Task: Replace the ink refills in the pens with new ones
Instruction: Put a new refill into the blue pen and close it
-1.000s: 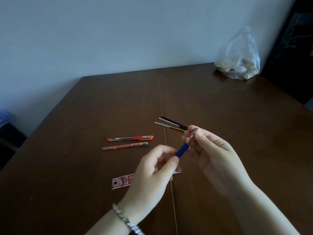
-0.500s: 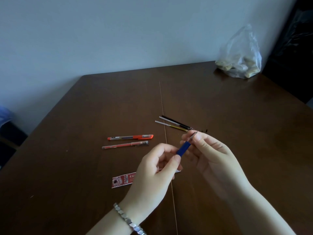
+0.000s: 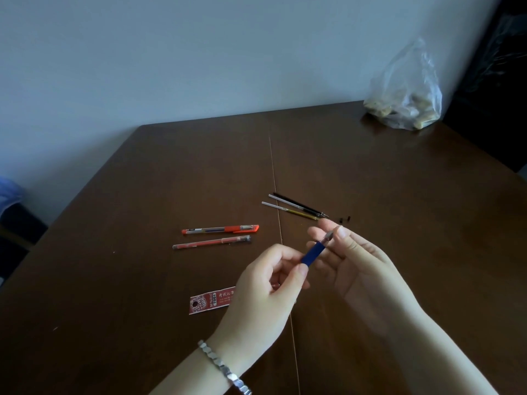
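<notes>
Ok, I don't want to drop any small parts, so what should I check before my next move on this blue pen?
1. Hold on the blue-gripped pen: ok; the left hand pinches its blue sleeve, the right hand pinches its grey metal tip.
2. Tip unscrewed: cannot tell.
3. Refills to hand: ok; three thin refills lie on the brown wooden table beyond the right hand.
4. Two tiny black pieces: ok; on the table beside the refills' tips.
5. Orange-capped pen and clear red pen away from the hands: ok; they lie to the left.
</notes>
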Demonstrator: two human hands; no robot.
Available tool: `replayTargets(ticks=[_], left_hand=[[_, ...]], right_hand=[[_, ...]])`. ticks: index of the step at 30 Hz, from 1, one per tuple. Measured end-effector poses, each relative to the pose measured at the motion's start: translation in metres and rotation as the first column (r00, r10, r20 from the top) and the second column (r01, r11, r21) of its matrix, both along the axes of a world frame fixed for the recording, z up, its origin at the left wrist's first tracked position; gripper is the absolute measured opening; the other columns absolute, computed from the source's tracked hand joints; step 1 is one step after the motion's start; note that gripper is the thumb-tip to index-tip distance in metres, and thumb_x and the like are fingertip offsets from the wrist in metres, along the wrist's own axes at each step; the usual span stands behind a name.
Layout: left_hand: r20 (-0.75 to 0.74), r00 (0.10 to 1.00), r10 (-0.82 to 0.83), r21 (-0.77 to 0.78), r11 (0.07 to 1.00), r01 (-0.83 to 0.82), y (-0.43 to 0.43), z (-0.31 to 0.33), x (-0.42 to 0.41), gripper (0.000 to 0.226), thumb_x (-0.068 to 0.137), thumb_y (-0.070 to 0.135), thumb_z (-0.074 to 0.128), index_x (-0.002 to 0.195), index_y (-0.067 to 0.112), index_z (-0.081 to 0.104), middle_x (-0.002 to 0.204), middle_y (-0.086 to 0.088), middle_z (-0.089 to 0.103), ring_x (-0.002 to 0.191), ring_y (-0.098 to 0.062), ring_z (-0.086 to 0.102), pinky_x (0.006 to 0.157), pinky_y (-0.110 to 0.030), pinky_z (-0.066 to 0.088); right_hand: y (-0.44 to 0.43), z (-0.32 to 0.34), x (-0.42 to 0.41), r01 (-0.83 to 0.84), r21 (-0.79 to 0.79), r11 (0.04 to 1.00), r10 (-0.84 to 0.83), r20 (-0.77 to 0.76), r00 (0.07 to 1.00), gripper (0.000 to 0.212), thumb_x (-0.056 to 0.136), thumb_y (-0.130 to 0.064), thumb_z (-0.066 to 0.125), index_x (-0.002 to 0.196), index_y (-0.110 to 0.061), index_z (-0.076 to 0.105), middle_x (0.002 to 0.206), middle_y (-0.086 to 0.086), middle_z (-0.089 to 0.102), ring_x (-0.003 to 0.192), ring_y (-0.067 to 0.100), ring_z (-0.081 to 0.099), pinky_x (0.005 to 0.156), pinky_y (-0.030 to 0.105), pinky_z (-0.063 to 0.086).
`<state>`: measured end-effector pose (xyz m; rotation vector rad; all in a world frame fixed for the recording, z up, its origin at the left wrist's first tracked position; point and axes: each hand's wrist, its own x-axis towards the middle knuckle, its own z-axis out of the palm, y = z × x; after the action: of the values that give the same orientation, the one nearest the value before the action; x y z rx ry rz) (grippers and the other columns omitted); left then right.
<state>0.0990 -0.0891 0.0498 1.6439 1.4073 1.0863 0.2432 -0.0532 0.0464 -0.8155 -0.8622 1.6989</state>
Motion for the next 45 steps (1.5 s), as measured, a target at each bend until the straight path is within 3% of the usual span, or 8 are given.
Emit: replayTargets(ticks=[12,17,21,29,36,39,42,45], left_hand=[[-0.037,0.999,-0.008,0.030,1.000,0.009,0.006,0.000,0.002,0.009,0.085,0.020,0.055,0.092,0.020,0.060,0.071,0.018,0.061,0.068,0.005,0.059,0.057,-0.007,0.044],[-0.033,0.999,-0.003,0.023,1.000,0.003,0.008,0.000,0.002,0.008,0.085,0.020,0.054,0.092,0.020,0.060,0.071,0.017,0.061,0.067,0.004,0.059,0.057,-0.007,0.044],[-0.052,0.999,-0.010,0.018,1.000,0.011,0.008,-0.001,0.003,0.007,0.086,0.022,0.054,0.090,0.023,0.059,0.067,0.015,0.061,0.066,0.004,0.059,0.057,-0.007,0.044],[-0.009,0.999,-0.035,-0.079,0.996,0.034,0.009,-0.002,0.002,0.016,0.087,0.022,0.053,0.098,0.025,0.064,0.054,0.022,0.060,0.057,0.001,0.057,0.053,-0.007,0.044],[-0.412,0.904,0.117,0.391,0.918,0.059,0.014,-0.011,0.009,0.027,0.077,0.004,0.065,0.104,0.008,0.065,0.088,-0.005,0.073,0.078,-0.010,0.067,0.071,-0.014,0.052],[-0.589,0.793,0.154,0.456,0.874,0.169,0.018,-0.015,0.002,0.035,0.066,-0.006,0.073,0.100,0.000,0.065,0.086,-0.012,0.074,0.076,-0.022,0.069,0.070,-0.029,0.058],[-0.514,0.847,0.133,0.352,0.934,0.067,0.019,-0.011,-0.011,0.028,0.074,0.002,0.068,0.102,0.005,0.065,0.089,-0.009,0.073,0.079,-0.017,0.068,0.064,-0.020,0.056],[-0.369,0.905,0.213,0.236,0.963,-0.130,0.020,-0.009,-0.026,0.023,0.083,0.013,0.058,0.105,0.016,0.064,0.087,0.003,0.069,0.074,-0.006,0.064,0.063,-0.012,0.049]], right_hand=[[0.003,-0.004,0.002,0.035,0.028,0.999,-0.038,0.105,0.994,0.021,0.066,-0.035,0.061,0.070,-0.018,0.073,0.078,0.002,0.075,0.072,0.013,0.069,0.057,0.019,0.055],[0.004,-0.005,0.003,-0.002,0.022,1.000,0.002,0.025,1.000,0.026,0.072,-0.027,0.057,0.090,-0.017,0.072,0.090,0.003,0.075,0.081,0.016,0.070,0.061,0.022,0.056],[0.005,-0.006,0.002,0.026,0.058,0.998,-0.032,0.090,0.995,0.020,0.068,-0.028,0.059,0.072,-0.016,0.073,0.080,0.002,0.074,0.075,0.013,0.069,0.057,0.019,0.054],[0.006,-0.014,-0.002,-0.018,0.014,1.000,0.019,-0.040,0.999,0.026,0.077,-0.026,0.052,0.085,-0.014,0.073,0.087,0.006,0.074,0.077,0.017,0.067,0.059,0.027,0.055],[-0.001,-0.020,-0.021,0.270,-0.067,0.960,-0.275,-0.077,0.958,0.031,0.088,-0.020,0.049,0.070,-0.017,0.074,0.079,0.001,0.075,0.071,0.007,0.067,0.057,0.018,0.051],[-0.002,-0.024,-0.024,0.271,-0.103,0.957,-0.271,0.016,0.962,0.024,0.082,-0.031,0.056,0.074,-0.019,0.075,0.078,-0.002,0.075,0.068,0.005,0.064,0.063,0.023,0.047],[-0.004,-0.028,-0.016,0.194,-0.064,0.979,-0.166,0.303,0.938,0.020,0.072,-0.032,0.067,0.084,-0.018,0.075,0.075,-0.005,0.076,0.068,0.008,0.069,0.067,0.025,0.051],[0.001,-0.034,0.004,0.228,0.251,0.941,-0.339,0.673,0.657,0.033,0.071,-0.026,0.073,0.103,-0.024,0.066,0.085,-0.009,0.072,0.080,0.003,0.066,0.071,0.019,0.050]])
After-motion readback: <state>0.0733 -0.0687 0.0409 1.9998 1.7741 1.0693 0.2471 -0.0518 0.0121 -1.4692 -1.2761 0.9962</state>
